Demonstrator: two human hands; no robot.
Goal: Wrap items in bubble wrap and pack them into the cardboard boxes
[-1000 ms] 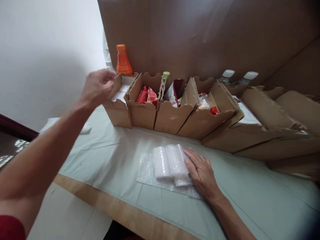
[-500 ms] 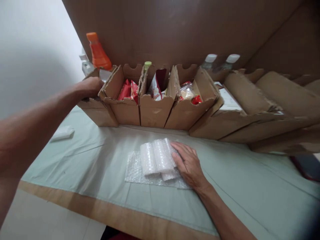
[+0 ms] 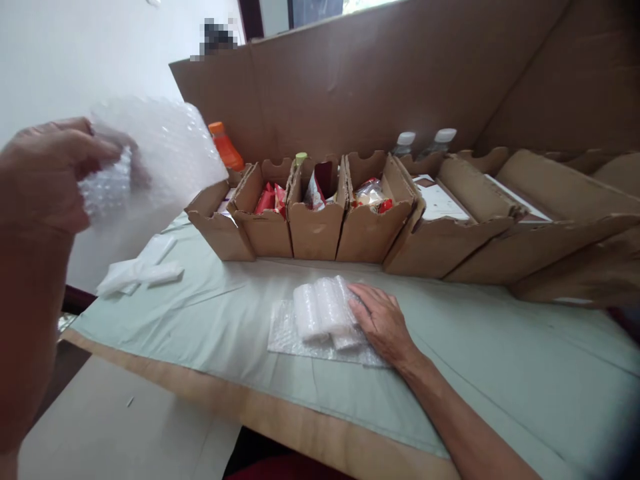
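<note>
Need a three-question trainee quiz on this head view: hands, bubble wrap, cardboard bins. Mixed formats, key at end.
1. Multiple choice: what does the bare left hand hold?
a) a shiny red packet
b) translucent bubble wrap
c) a green-capped bottle

2. True or false: the bare right hand is gripping a white-capped clear bottle.

3. Fill in: as seen in the view, the bright-orange plastic bottle stands behind the ____ end of the row of open brown cardboard bins.

Key: 1. b. 2. False; it rests on the translucent bubble-wrap rolls. 3. left.
</note>
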